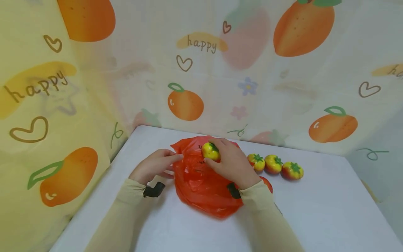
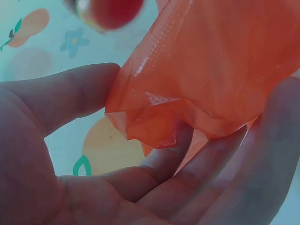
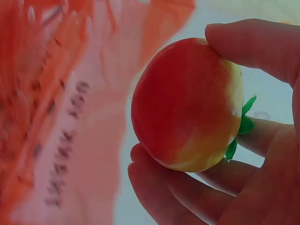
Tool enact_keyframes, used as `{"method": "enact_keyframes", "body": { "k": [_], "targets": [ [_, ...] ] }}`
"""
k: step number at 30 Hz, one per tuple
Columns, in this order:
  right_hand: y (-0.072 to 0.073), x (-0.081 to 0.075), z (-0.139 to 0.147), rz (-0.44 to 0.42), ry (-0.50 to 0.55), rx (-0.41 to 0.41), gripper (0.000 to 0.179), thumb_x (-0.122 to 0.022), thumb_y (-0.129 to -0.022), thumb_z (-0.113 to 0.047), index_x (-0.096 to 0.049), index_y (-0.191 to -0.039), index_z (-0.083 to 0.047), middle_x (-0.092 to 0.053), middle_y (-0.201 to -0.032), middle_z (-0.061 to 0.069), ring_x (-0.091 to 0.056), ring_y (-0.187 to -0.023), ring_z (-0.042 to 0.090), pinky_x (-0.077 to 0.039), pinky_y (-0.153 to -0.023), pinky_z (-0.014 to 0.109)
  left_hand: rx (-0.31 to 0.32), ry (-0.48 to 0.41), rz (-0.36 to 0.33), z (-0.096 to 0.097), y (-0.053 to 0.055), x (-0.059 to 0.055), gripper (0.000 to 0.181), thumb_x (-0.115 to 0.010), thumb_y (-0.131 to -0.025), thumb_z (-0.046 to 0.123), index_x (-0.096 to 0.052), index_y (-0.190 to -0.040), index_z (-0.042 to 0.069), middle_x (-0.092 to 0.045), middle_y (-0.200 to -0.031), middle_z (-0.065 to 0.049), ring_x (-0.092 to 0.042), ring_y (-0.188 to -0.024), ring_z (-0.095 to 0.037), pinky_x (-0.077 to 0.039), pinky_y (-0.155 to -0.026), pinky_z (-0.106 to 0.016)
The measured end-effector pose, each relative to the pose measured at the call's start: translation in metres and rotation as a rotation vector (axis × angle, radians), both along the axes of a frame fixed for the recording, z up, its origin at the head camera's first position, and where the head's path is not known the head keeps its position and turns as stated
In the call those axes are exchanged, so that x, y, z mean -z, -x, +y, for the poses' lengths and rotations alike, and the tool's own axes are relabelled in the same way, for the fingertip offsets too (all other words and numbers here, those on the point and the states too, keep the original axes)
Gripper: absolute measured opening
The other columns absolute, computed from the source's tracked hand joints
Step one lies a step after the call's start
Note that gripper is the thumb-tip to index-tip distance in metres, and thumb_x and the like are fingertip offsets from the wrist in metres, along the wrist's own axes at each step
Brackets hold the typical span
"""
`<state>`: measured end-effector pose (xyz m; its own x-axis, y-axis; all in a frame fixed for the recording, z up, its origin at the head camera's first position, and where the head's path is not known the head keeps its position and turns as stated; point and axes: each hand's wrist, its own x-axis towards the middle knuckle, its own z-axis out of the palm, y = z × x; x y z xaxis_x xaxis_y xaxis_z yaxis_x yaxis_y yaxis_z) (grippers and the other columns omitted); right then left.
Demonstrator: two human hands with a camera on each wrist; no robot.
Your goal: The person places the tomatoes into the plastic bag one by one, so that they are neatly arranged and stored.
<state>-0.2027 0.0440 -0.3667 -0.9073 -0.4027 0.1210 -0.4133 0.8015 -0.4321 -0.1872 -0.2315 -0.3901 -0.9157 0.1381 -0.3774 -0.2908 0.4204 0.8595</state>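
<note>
A red plastic bag [image 1: 201,189] with dark printing lies on the white table. My left hand [image 1: 155,164] holds its left edge; in the left wrist view the thumb touches the film [image 2: 201,61] while several fingertips go behind it. Over the bag, my right hand [image 1: 231,161] grips a red-and-yellow tomato [image 1: 210,151] with a green leafy top. The right wrist view shows the tomato [image 3: 187,108] between thumb and curled fingers, beside the printed bag [image 3: 93,154]. A blurred red round thing [image 2: 115,11] shows at the top of the left wrist view.
Right of the bag, a row of three similar tomatoes [image 1: 273,164] rests on the table [image 1: 327,203]. Something red and curved [image 1: 267,183] shows beside the right sleeve. Fruit-printed sheets [image 1: 141,70] stand behind and to the left of the table.
</note>
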Motion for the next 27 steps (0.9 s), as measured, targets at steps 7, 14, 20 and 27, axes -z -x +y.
{"method": "enact_keyframes", "body": {
  "k": [7, 14, 20, 27],
  "targets": [
    [0.013, 0.026, -0.024, -0.067, -0.021, 0.007, 0.067, -0.080, -0.096, -0.044, -0.055, -0.154, -0.022, -0.063, -0.143, 0.004, -0.063, -0.120, 0.022, -0.063, -0.101, 0.047, -0.008, 0.004, 0.008, 0.000, -0.002, -0.003, 0.046, -0.068, -0.104, 0.044, -0.064, -0.126, 0.004, -0.073, -0.121, -0.012, -0.077, -0.103, -0.027, -0.067, -0.091, -0.050],
    [0.023, 0.052, -0.034, -0.158, -0.005, 0.027, 0.072, -0.082, -0.095, -0.043, -0.052, -0.157, -0.023, -0.062, -0.144, 0.003, -0.062, -0.121, 0.023, -0.062, -0.102, 0.050, -0.001, 0.009, 0.017, 0.002, -0.005, -0.003, 0.045, -0.069, -0.104, 0.043, -0.064, -0.125, 0.004, -0.073, -0.118, -0.012, -0.076, -0.102, -0.027, -0.067, -0.089, -0.049],
    [0.030, 0.067, -0.045, -0.158, -0.032, 0.031, 0.073, -0.084, -0.094, -0.040, -0.052, -0.157, -0.022, -0.063, -0.141, 0.005, -0.063, -0.119, 0.024, -0.063, -0.102, 0.048, -0.004, 0.021, 0.011, 0.002, -0.007, -0.003, 0.045, -0.069, -0.104, 0.043, -0.064, -0.127, 0.004, -0.073, -0.118, -0.012, -0.075, -0.102, -0.028, -0.067, -0.089, -0.049],
    [0.036, 0.077, -0.051, -0.179, -0.042, 0.036, 0.075, -0.084, -0.095, -0.040, -0.050, -0.160, -0.025, -0.062, -0.143, 0.006, -0.063, -0.120, 0.024, -0.062, -0.104, 0.049, -0.004, 0.026, 0.011, 0.001, -0.004, -0.003, 0.044, -0.069, -0.104, 0.043, -0.064, -0.125, 0.005, -0.073, -0.118, -0.012, -0.075, -0.102, -0.028, -0.067, -0.090, -0.049]
  ]
}}
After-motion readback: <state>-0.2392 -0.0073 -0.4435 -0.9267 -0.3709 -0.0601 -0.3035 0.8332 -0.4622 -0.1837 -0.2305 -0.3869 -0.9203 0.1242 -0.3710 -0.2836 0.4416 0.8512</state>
